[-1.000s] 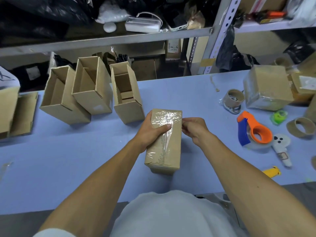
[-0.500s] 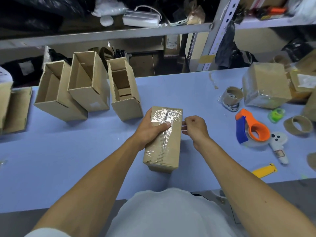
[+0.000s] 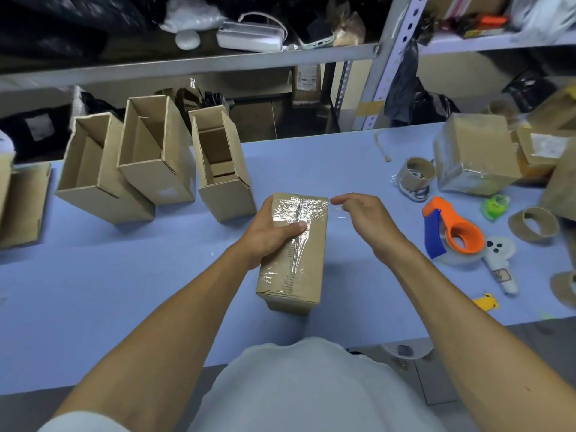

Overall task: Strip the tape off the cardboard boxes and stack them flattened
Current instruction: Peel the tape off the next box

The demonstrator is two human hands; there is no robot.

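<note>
Holding: your left hand point(image 3: 268, 235) grips the taped box point(image 3: 293, 254) on the blue table point(image 3: 93, 291), thumb across its top.
Right hand point(image 3: 363, 218): at 3 o'clock of the box — pinching a clear tape strip point(image 3: 338, 212).
Open boxes point(image 3: 156, 163): 10 o'clock.
Tape dispenser point(image 3: 452, 233): 3 o'clock — farther out.

Bare table point(image 3: 124, 285) lies left of the taped box point(image 3: 293, 260); a tape dispenser point(image 3: 452, 232) and cardboard rings point(image 3: 533, 224) crowd its right.

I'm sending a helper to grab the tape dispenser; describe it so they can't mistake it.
On the blue table, look right of the right hand. The tape dispenser lies among brown cardboard rings; it alone is bright orange with a blue handle.
</note>
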